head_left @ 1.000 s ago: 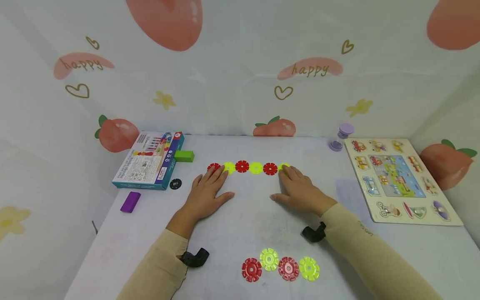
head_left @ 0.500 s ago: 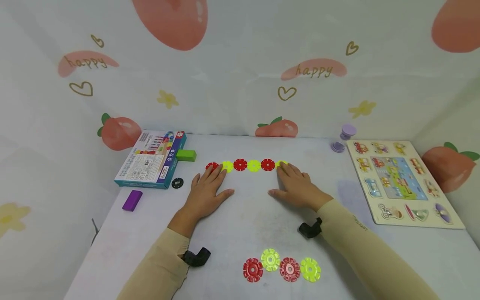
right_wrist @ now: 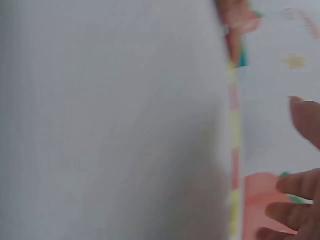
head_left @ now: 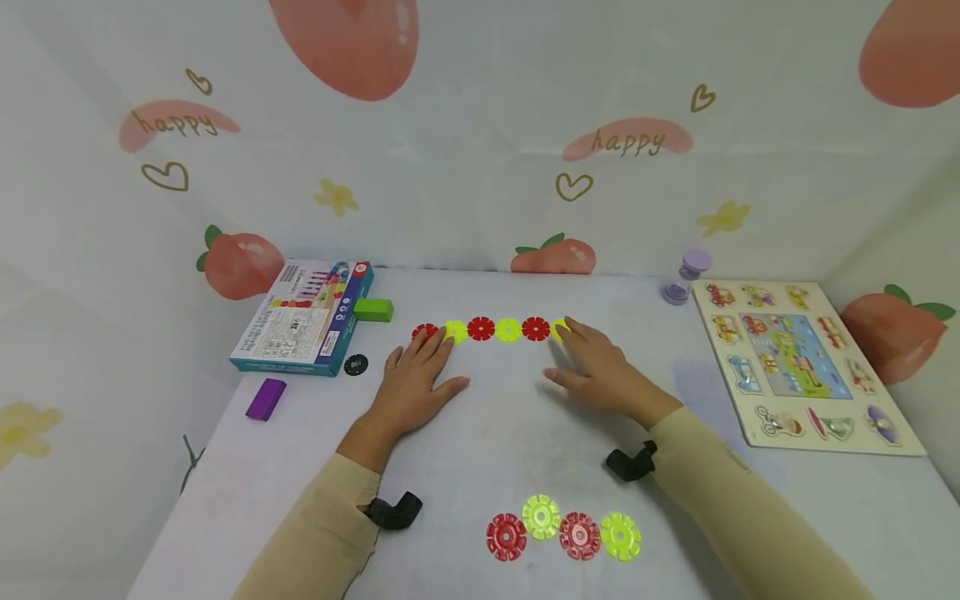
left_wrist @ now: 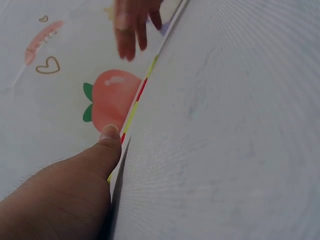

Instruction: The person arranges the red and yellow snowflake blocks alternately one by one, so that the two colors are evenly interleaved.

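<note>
A row of red and yellow-green notched plastic discs lies across the table in the head view. My left hand (head_left: 414, 390) rests with fingers extended, its fingertips on the leftmost red disc (head_left: 422, 330) and beside the yellow-green disc (head_left: 457, 332). At the row's other end, my right hand (head_left: 598, 368) hovers with fingers apart over the last yellow-green disc (head_left: 558, 326), partly covering it; the left wrist view shows it off the table. Between the hands lie a red disc (head_left: 481, 328), a yellow-green disc (head_left: 508, 330) and another red disc (head_left: 536, 328).
Nearer the body are red discs (head_left: 506, 537) and yellow-green discs (head_left: 621, 536). Leftward stand a cardboard box (head_left: 296, 325), a green block (head_left: 373, 310), a purple block (head_left: 266, 399) and a black chip (head_left: 356, 365). Rightward are an hourglass (head_left: 684, 279) and a puzzle board (head_left: 862, 434).
My right hand has lifted off the right end of the row and shifted slightly right, uncovering more of the last yellow-green disc. The left hand stays in place.
</note>
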A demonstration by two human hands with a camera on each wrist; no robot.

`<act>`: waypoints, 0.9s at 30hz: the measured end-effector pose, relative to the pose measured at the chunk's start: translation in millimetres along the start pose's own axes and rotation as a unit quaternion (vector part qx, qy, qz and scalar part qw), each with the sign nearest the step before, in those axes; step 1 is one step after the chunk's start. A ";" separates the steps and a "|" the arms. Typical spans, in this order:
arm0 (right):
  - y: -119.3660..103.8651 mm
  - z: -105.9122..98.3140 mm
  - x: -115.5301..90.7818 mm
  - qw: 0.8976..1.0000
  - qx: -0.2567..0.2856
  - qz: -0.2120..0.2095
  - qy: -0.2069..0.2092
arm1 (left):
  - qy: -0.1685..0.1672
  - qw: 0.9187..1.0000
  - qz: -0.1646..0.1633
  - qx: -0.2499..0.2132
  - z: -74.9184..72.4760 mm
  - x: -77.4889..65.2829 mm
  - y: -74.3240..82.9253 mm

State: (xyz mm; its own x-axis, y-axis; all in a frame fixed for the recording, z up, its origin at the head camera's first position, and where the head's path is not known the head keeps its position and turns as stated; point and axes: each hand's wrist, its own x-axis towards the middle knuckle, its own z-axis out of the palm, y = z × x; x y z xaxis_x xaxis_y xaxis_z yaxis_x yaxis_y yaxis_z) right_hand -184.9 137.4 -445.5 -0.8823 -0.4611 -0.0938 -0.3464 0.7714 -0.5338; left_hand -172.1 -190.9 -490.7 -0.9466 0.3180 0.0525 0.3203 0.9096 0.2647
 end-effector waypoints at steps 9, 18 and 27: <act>-5.2 -8.8 -94.6 0.936 0.337 -0.106 -0.010 | -0.004 1.000 0.004 0.001 0.2 1.3 3.2; -4.6 34.7 -145.5 0.935 0.341 -0.081 -0.055 | -0.005 1.000 -0.006 0.009 -3.0 -0.5 -0.7; -18.9 55.6 -148.6 0.989 0.083 -0.111 -0.045 | -0.010 1.000 -0.002 0.010 -1.0 0.9 0.0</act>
State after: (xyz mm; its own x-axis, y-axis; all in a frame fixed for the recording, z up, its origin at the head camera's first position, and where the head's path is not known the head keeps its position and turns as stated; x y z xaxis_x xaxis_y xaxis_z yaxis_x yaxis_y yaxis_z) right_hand -29.5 166.9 -468.3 -0.7561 -0.6538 -0.0298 -0.4643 0.5679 -0.6796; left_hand -173.0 -190.9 -489.6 -0.9468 0.3202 0.0314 0.3179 0.9158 0.2454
